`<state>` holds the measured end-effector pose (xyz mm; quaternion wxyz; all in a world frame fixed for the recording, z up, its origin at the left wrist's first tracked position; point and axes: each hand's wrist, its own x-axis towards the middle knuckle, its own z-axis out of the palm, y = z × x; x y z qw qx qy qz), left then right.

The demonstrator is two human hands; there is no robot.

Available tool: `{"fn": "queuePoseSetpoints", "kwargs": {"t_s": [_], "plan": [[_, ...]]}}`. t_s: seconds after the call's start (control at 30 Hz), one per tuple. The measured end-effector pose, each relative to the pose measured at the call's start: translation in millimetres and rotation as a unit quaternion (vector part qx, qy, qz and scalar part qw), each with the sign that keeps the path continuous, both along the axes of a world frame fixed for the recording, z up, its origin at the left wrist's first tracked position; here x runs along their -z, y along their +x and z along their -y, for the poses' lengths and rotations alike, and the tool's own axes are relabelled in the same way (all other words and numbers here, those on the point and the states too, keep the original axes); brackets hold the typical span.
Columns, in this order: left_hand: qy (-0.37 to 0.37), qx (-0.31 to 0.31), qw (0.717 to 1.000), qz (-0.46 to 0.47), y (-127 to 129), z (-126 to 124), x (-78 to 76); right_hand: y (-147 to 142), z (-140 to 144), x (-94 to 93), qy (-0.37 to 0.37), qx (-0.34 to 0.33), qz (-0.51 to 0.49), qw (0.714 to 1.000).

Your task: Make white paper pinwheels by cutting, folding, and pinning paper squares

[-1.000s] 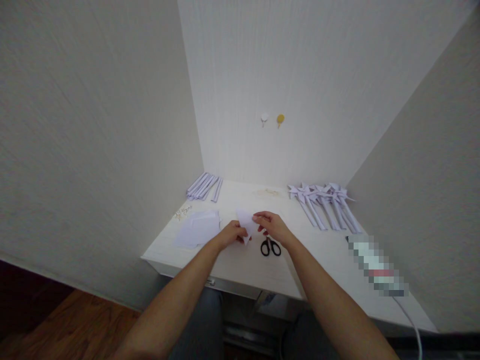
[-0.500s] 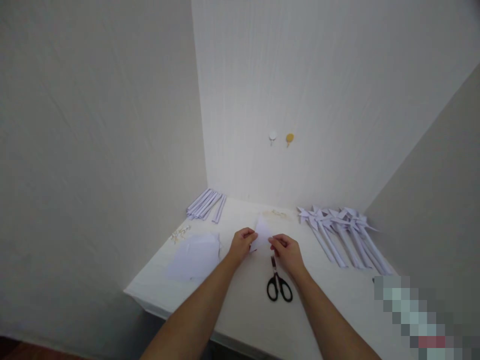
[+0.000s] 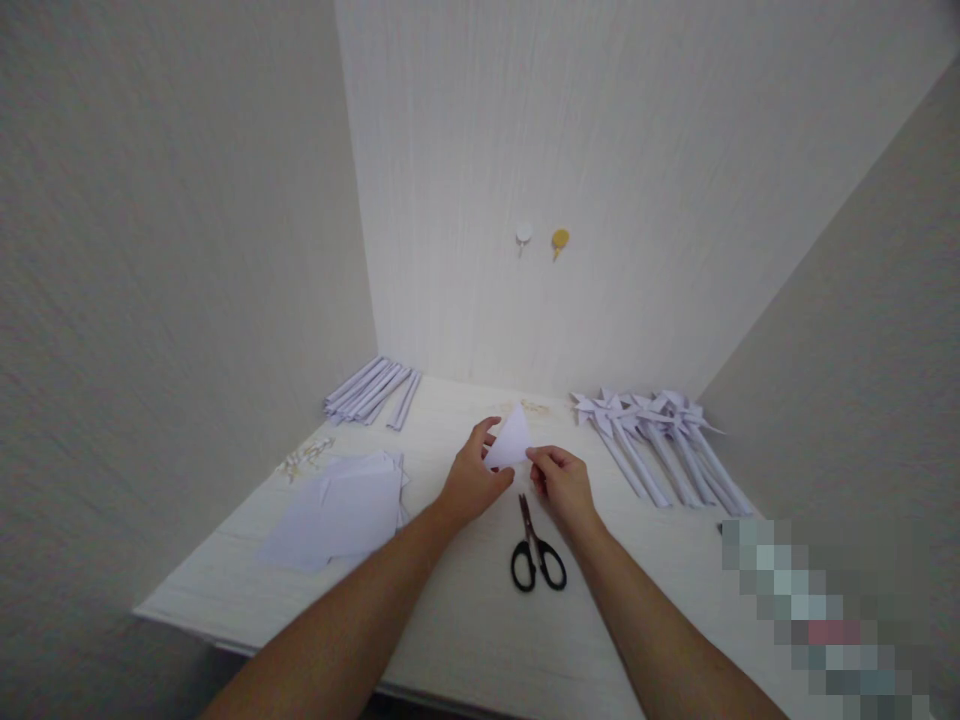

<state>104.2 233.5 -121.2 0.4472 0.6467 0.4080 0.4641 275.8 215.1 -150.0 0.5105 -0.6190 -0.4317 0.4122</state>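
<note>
Paper triangle (image 3: 511, 440) between both hands (image 3: 517, 480)

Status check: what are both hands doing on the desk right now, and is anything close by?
Left hand and right hand both pinch the folded paper, raised above the desk. Scissors lie just below the right hand, untouched.

Matt white paper triangle (image 3: 511, 440); pale wood-grain table (image 3: 465, 620).

no readable text, labels, brands or numbers anywhere, white paper sheets (image 3: 341, 510) blank, folded triangle of paper (image 3: 510, 442) blank, black scissors (image 3: 534, 553) unmarked, object at lower right pixelated
</note>
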Motion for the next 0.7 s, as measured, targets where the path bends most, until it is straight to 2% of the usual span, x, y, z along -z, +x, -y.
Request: {"fn": "queuePoseSetpoints", "kwargs": {"t_s": [0.2, 0.4, 0.7], "plan": [[0.024, -0.027, 0.999, -0.024, -5, -2, -6.5, -4, 2, -2.6, 0.005, -0.004, -0.029, 1.000], [0.013, -0.022, 1.000, -0.013, -6, 0, -9.9, -5, 6, -7.5, 0.027, -0.012, -0.050, 0.998], [-0.033, -0.002, 0.998, 0.057, -9, -2, -13.6, -9, 12, -23.9, 0.079, 0.006, -0.111, 0.991]]}}
